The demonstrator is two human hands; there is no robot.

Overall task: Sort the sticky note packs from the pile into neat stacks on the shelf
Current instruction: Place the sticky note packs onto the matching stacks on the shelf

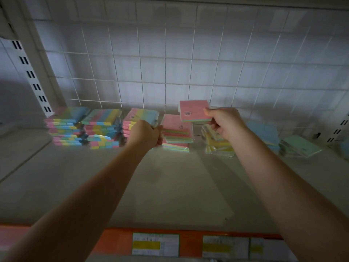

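Pink-topped pack [194, 111] pinched in right hand [224, 122] above shelf [170, 186].

Print on shelf tags [155, 243] is too blurred to read.

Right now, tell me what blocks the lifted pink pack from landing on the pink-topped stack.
Nothing visible does. The right hand holds the pink pack up beside the pink-topped stack, whose top is bare; the left hand grips its left side.
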